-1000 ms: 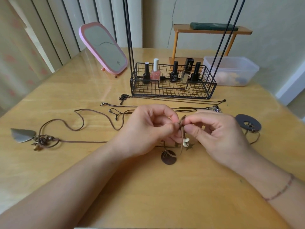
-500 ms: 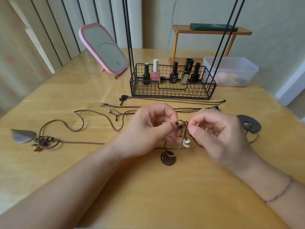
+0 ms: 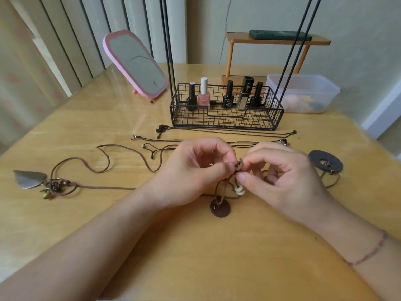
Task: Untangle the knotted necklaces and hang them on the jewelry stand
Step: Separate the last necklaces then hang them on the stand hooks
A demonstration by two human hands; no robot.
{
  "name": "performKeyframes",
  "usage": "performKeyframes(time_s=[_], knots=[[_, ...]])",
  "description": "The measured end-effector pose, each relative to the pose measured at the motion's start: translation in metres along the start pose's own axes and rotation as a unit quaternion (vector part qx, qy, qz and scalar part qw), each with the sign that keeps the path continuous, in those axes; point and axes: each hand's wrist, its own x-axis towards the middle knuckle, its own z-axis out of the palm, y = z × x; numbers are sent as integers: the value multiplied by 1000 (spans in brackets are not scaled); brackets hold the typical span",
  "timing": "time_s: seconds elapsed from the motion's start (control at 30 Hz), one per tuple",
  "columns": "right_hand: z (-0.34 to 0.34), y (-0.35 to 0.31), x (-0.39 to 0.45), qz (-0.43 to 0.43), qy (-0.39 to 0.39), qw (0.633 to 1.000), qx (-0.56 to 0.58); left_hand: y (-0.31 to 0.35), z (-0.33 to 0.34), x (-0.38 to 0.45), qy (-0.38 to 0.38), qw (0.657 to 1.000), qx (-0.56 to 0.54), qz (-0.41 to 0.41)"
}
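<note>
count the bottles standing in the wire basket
5, in a row along the basket's back: black bottle far left, pink polish, black bottle, tall dark-and-gold tube, black bottle far right. None looks hidden.

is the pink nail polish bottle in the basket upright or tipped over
Upright. The pink nail polish bottle stands in the wire basket, white cap pointing up.

Jewelry stand (image 3: 225, 118) rods run off the top edge.
</note>
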Motion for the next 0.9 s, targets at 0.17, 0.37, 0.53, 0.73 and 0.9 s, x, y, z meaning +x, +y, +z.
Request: performKeyframes(time_s=[0.17, 0.37, 0.53, 0.73, 0.9], knots=[[-1, 1, 0, 47, 6, 994, 103, -1, -1, 2, 21, 999, 11, -30], [3, 1, 0, 76, -14, 983, 165, 1, 1, 2, 10, 995, -63, -71], [-2, 3, 1, 110, -26, 970, 214, 6, -1, 1, 20, 990, -107, -85], [-2, 2, 1, 121, -17, 980, 155, 5, -3, 2, 4, 982, -156, -104], [0, 0, 1, 133, 9, 979, 152, 2, -4, 1, -19, 977, -186, -98]])
